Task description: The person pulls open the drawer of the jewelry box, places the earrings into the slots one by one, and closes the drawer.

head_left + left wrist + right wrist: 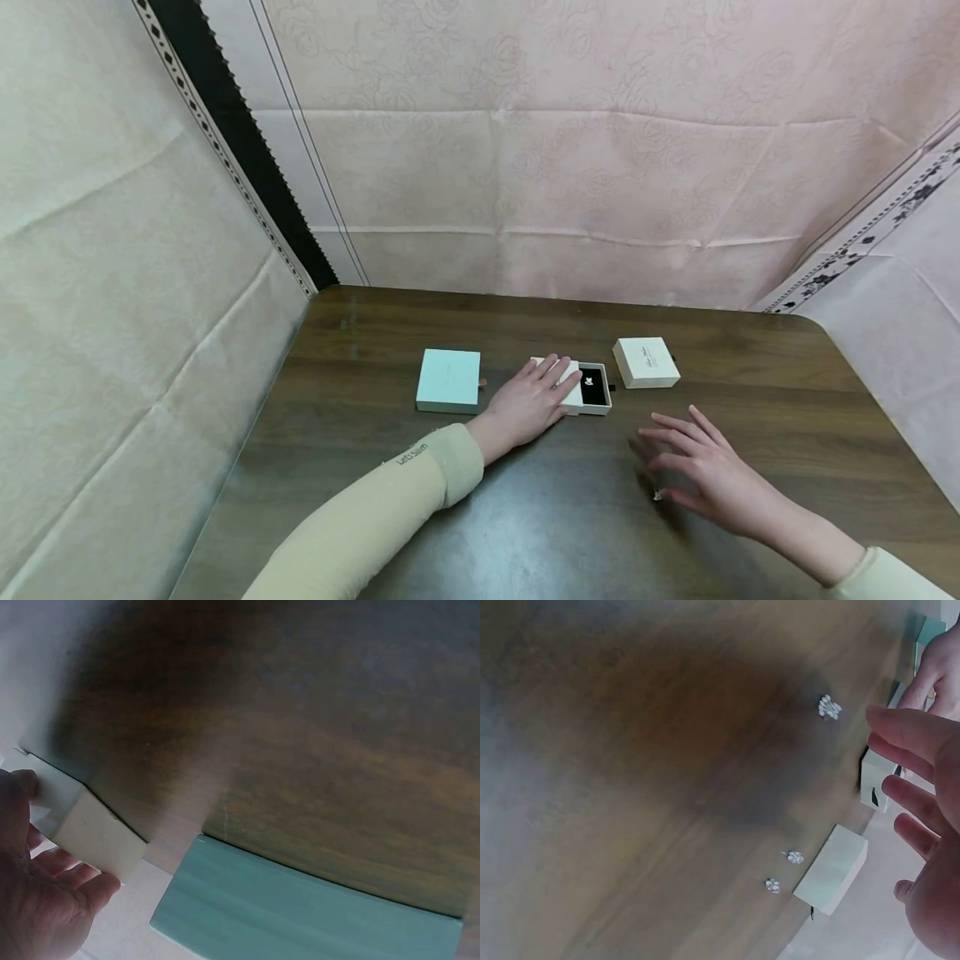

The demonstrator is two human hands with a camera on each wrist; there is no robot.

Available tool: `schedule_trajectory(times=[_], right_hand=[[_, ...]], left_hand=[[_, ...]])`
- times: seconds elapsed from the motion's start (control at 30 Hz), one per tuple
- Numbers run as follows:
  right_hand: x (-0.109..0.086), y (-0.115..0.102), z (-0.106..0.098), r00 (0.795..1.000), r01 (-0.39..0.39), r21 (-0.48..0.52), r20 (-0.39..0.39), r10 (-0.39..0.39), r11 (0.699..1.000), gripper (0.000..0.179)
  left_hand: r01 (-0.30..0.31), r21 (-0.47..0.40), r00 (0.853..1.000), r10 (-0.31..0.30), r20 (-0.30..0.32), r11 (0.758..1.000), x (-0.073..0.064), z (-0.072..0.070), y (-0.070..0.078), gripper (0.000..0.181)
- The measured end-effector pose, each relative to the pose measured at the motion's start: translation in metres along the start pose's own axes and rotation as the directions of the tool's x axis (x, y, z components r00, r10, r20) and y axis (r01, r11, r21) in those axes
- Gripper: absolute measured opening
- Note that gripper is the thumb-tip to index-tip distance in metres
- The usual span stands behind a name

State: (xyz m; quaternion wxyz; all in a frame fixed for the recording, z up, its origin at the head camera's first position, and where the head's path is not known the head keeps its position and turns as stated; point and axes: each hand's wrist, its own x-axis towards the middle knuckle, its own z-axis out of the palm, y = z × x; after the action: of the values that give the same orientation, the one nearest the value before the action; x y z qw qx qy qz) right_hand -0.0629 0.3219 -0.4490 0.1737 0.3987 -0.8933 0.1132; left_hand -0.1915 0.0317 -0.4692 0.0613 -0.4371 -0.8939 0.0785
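Note:
My left hand (528,400) lies across a small white drawer box (97,829), thumb at its near side and fingers over its top, gripping the outer sleeve. The box's drawer (596,390) is slid out to the right, showing a black lining with a small silvery ornament (589,382). My right hand (708,471) hovers above the table, its fingers spread and loosely bent, holding nothing. A clustered silvery ornament (829,707) lies on the table just beside the right thumb. Two smaller silvery pieces (795,857) lie farther off in the right wrist view.
A turquoise box (448,379) sits left of the left hand. At the back right stands a second white box (647,363) with printed text and a dark pull tab. The brown wooden table (360,467) meets hanging pale cloth (585,183) at its back edge.

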Motion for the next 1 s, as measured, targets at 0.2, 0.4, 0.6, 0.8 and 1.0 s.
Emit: schedule_trajectory(times=[0.2,0.4,0.6,0.8,1.0], right_hand=[[-0.003,-0.003,0.004,1.0,-0.007,-0.001,0.002,0.007,1.0,0.033],[-0.007,-0.005,0.006,1.0,-0.018,-0.01,0.008,0.018,1.0,0.032],[-0.01,-0.007,0.011,1.0,-0.003,-0.017,-0.009,0.003,1.0,0.029],[-0.012,-0.008,0.013,1.0,-0.005,-0.029,-0.015,0.004,1.0,0.031],[-0.015,-0.009,0.016,1.0,-0.019,-0.039,-0.011,0.019,0.999,0.033]], left_hand=[[0.003,-0.008,1.0,-0.003,0.004,1.0,-0.001,-0.001,0.0,0.06],[0.001,-0.012,1.0,-0.001,0.002,1.0,0.0,0.0,0.0,0.06],[0.003,-0.016,1.0,-0.003,0.008,1.0,0.0,0.002,0.0,0.06],[0.001,-0.018,1.0,-0.001,0.009,1.0,0.001,0.001,0.0,0.06],[-0.001,-0.023,1.0,0.001,0.01,1.0,0.001,0.001,0.0,0.06]])
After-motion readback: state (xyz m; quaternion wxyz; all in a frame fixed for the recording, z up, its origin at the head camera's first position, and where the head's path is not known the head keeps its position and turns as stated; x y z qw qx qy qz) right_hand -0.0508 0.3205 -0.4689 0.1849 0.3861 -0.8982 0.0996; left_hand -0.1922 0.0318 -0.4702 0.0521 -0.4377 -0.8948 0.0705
